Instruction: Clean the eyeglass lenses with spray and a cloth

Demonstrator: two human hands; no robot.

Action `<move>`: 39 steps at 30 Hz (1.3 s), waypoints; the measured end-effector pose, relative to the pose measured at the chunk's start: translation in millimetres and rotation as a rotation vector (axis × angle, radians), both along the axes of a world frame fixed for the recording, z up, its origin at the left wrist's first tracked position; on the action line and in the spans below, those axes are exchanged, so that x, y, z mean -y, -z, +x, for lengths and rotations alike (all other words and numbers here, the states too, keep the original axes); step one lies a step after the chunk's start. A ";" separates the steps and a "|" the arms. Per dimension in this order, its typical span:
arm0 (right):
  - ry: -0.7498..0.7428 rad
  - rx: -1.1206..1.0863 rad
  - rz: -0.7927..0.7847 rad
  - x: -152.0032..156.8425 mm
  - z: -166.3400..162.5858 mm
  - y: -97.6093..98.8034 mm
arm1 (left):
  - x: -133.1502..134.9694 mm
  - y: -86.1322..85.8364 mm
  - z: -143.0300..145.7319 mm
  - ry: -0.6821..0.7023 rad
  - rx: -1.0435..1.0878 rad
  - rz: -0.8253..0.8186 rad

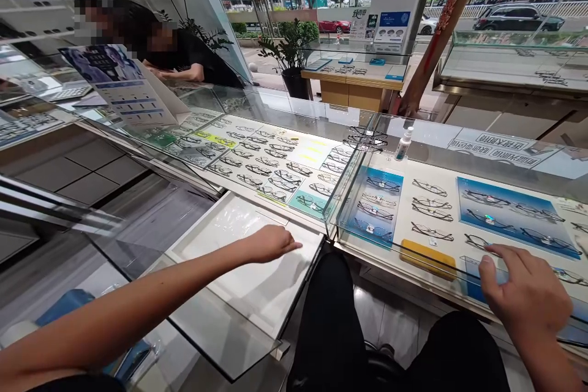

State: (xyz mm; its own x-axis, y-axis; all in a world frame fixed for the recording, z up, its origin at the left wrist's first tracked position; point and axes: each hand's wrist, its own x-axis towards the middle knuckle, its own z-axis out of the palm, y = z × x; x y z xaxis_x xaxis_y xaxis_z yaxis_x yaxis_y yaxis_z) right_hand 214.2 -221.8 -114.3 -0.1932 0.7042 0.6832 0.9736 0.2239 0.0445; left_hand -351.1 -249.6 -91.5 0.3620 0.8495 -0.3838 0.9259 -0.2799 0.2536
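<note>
My left hand (271, 243) reaches out over a white pull-out tray (248, 269) under the glass counter, fingers loosely curled and pointing right, holding nothing that I can see. My right hand (523, 294) rests at the near edge of the right glass display case (459, 208), fingers spread and open. Under that glass lie rows of eyeglass frames (432, 203) on white and blue mats, plus a yellow pad (427, 257) close to my right hand. My dark trouser legs show at the bottom.
The left display case (271, 159) holds several rows of glasses. A small spray bottle (404, 143) and a pair of glasses (366, 139) sit on the counter top. A leaflet stand (122, 89) stands at left. Two people lean on the counter at the back left.
</note>
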 end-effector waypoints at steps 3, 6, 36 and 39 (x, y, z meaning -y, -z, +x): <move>-0.021 0.010 0.029 -0.1 -2.5 -0.5 | 12.9 -44.2 33.1 0.068 0.227 -0.133; -0.038 0.004 0.044 -1.4 -4.7 -0.5 | -3.3 -89.4 65.4 0.150 0.329 -0.083; -0.059 -0.034 0.110 -1.5 -21.9 -8.0 | -345.5 -84.5 131.7 0.224 -0.101 0.582; -0.058 -0.034 0.113 -2.4 -22.2 -6.9 | -338.9 -85.2 134.4 0.210 -0.079 0.578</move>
State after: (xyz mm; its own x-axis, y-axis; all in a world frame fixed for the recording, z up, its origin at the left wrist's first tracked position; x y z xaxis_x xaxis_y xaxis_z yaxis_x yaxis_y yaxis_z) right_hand 192.1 -219.3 -107.5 -0.2067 0.6106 0.7645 0.9604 0.2757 0.0394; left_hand -216.7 89.3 -6.3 0.5330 0.8418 0.0848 0.8461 -0.5296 -0.0610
